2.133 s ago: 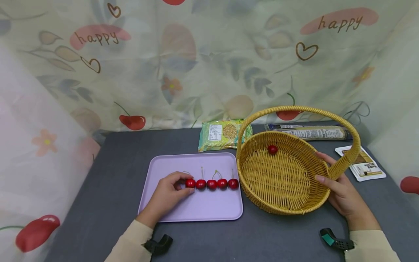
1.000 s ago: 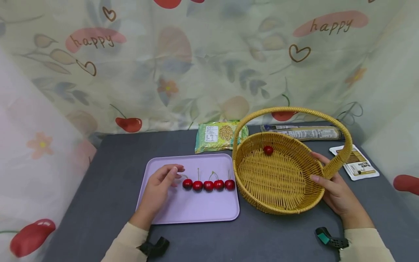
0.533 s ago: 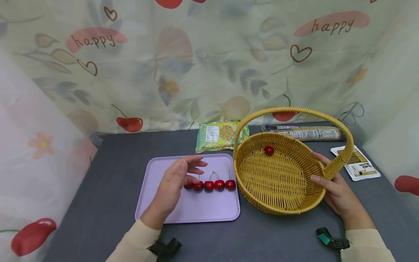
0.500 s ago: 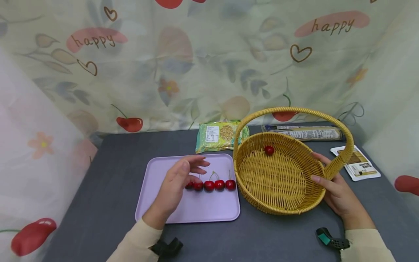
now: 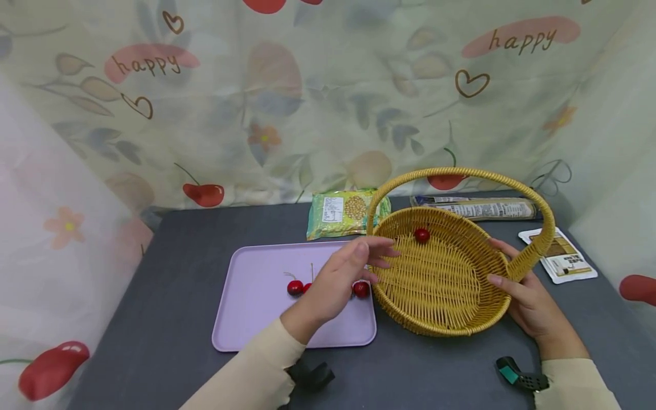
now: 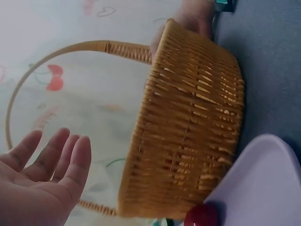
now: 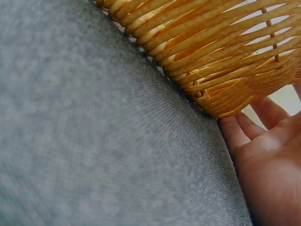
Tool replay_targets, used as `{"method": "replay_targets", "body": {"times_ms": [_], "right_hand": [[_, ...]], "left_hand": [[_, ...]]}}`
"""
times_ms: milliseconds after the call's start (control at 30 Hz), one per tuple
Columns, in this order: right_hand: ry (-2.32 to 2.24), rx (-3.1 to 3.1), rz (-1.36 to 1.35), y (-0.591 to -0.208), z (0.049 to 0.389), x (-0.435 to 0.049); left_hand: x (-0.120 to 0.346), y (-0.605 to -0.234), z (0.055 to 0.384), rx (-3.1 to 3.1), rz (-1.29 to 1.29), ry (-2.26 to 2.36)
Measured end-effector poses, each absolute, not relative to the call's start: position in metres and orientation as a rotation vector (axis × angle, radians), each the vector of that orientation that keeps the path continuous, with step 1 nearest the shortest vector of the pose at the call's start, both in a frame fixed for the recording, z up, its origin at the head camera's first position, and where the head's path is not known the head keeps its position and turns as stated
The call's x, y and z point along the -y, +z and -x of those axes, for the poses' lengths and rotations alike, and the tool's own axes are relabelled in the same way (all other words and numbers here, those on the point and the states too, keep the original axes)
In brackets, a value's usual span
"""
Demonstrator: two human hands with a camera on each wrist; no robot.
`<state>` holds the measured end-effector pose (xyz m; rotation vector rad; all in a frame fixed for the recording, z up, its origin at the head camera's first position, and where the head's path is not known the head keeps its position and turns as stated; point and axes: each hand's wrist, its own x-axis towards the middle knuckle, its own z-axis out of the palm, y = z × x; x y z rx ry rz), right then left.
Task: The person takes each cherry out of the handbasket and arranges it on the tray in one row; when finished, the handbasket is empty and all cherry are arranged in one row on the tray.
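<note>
My left hand hovers over the right part of the lilac tray, its fingertips by the basket's left rim. In the left wrist view its fingers are loosely bent and hold nothing. Several red cherries with stems lie in a row on the tray; the leftmost cherry and the rightmost cherry show, while the hand covers those between. My right hand grips the right side of the yellow wicker basket, thumb over the rim and fingers outside. One cherry sits inside at the back.
A green and yellow food packet lies behind the tray. A long wrapped package is behind the basket, and a white and brown pouch lies to its right. The basket's tall arched handle stands up. A patterned curtain hangs behind.
My left hand has let go of the leftmost cherry, lifted and moved right across the row to the basket's left rim. The right hand keeps its hold on the basket.
</note>
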<state>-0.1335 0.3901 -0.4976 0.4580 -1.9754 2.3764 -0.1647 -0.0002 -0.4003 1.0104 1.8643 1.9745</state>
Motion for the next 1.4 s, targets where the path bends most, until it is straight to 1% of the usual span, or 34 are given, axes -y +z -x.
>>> {"method": "replay_targets", "body": {"times_ms": [133,433,633,833,1033,1267,1400], "right_hand": [[2.371,1.972,-0.479,-0.499,0.134,-0.392],[2.361,1.990,-0.446,-0.499,0.133,-0.394],[2.378,1.982,-0.444,-0.499,0.134,-0.393],[2.366,1.999,-0.428,-0.498,0.133,-0.391],[2.360,1.994,-0.434,-0.497,0.133,-0.389],[2.366,1.991,-0.452,-0.496,0.134,-0.388],[2.353,1.996,-0.441,-0.496,0.133,-0.389]], "left_hand": [[-0.029,-0.399,0.180,-1.865,-0.948,1.927],[-0.084,-0.405,0.215,-1.945,-0.687,1.848],[-0.103,-0.413,0.236,-2.019,-0.618,1.754],[-0.115,-0.418,0.247,-2.027,-0.545,1.730],[-0.122,-0.426,0.250,-2.227,-0.551,1.523],[-0.128,-0.437,0.253,-2.458,-0.790,1.125],[-0.131,-0.440,0.253,-2.520,-0.844,0.906]]}}
